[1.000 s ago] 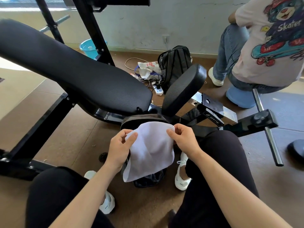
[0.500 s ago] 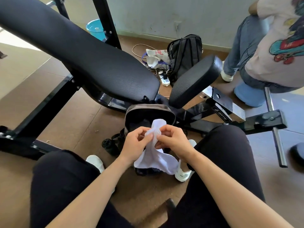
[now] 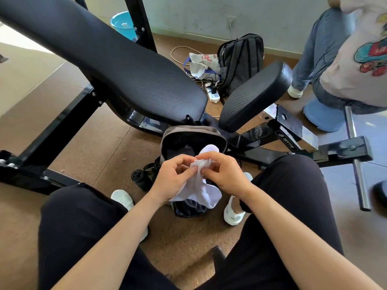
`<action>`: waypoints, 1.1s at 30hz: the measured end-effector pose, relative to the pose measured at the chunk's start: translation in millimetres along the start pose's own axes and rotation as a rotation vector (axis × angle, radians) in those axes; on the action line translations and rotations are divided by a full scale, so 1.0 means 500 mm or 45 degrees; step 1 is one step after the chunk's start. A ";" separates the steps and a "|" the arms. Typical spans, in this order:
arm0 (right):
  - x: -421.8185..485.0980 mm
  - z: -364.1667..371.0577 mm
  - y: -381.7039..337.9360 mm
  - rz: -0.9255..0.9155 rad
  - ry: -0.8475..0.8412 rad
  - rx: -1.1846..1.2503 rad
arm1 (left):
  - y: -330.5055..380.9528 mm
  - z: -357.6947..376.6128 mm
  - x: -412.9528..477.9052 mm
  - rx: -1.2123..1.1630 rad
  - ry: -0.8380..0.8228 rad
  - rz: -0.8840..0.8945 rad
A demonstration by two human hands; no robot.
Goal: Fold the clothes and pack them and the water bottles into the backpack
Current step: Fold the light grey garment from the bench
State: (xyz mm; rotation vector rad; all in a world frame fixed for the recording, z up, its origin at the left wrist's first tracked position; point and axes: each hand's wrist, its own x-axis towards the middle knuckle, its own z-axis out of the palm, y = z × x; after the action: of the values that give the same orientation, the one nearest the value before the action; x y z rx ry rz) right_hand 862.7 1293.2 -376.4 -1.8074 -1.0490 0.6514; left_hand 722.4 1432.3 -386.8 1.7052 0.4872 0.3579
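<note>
A white cloth (image 3: 202, 190) hangs bunched between my hands, just above the open mouth of a grey-brown backpack (image 3: 192, 132) that stands on the floor between my feet. My left hand (image 3: 173, 177) pinches the cloth's gathered top from the left. From the right, my right hand (image 3: 224, 173) pinches the same bunch. Dark contents show inside the backpack. A black water bottle (image 3: 140, 178) sits in the backpack's left side pocket, partly hidden by my left hand.
A black weight bench (image 3: 117, 65) with a raised seat pad (image 3: 253, 95) stands right behind the backpack. A second black backpack (image 3: 240, 61), a white bag (image 3: 201, 63) and a power strip (image 3: 213, 95) lie by the wall. A person (image 3: 351, 55) sits at the right on a blue stool.
The cloth was spread flat between my hands a second ago. My hands have come together and gathered it into a bunch over the backpack's opening.
</note>
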 end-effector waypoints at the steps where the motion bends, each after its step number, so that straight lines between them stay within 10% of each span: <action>1: 0.001 -0.001 -0.001 0.018 0.001 -0.009 | -0.002 -0.001 -0.001 -0.033 0.017 -0.018; 10: -0.003 -0.023 -0.028 0.084 0.062 0.036 | -0.036 0.009 -0.015 0.061 -0.066 -0.023; 19: -0.013 -0.023 -0.029 -0.013 0.135 0.047 | -0.068 0.064 -0.015 0.552 0.296 -0.018; 33: -0.019 -0.063 -0.032 -0.069 0.205 0.281 | -0.183 0.033 -0.020 0.527 0.095 -0.541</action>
State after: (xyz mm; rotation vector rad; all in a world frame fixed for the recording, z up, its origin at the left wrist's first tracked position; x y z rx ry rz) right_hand 876.2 1274.6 -348.2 -1.6061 -0.8790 0.5560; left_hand 710.7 1426.4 -479.4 1.9262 1.0118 0.0076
